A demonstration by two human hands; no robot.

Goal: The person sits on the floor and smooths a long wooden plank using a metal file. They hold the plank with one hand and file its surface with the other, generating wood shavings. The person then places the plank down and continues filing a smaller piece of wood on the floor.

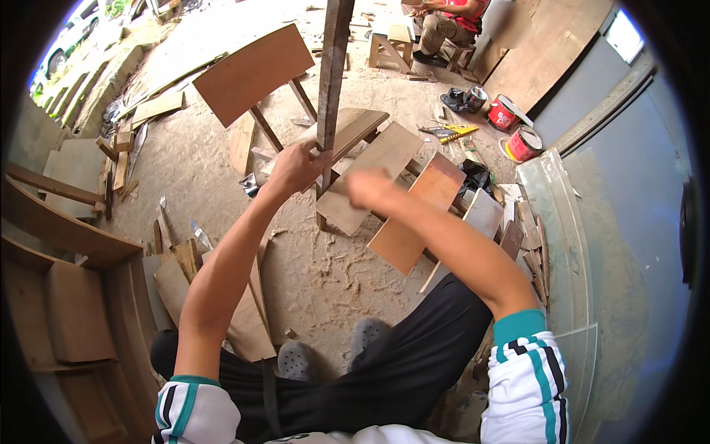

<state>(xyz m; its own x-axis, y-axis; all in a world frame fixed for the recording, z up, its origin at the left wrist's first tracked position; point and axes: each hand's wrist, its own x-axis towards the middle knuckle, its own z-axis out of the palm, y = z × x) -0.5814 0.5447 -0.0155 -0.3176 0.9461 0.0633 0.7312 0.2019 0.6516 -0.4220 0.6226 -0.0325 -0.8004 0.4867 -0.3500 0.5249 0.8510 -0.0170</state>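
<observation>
A long, narrow grey-brown post [333, 81] stands upright in front of me, its lower end among wooden boards. My left hand [294, 169] is closed with its fingertips against the lower part of the post; what they pinch is hidden. Just right of the post, my right hand [367, 188] is smeared by motion above a pale flat board [396, 148], and its fingers cannot be made out. Beside that board lies an orange-brown board [421, 211]. Behind the post is a thicker brown plank [359, 127]. A curved brown panel [255, 72] rises on two thin legs beyond my left hand.
Shelved wooden furniture [81, 311] stands at left, with loose boards [240, 318] by my feet. At right are glass sheets [584, 281], red cans [523, 143] and a yellow-handled tool [457, 132]. A seated person [450, 26] in red works at the back near a small stool [390, 48].
</observation>
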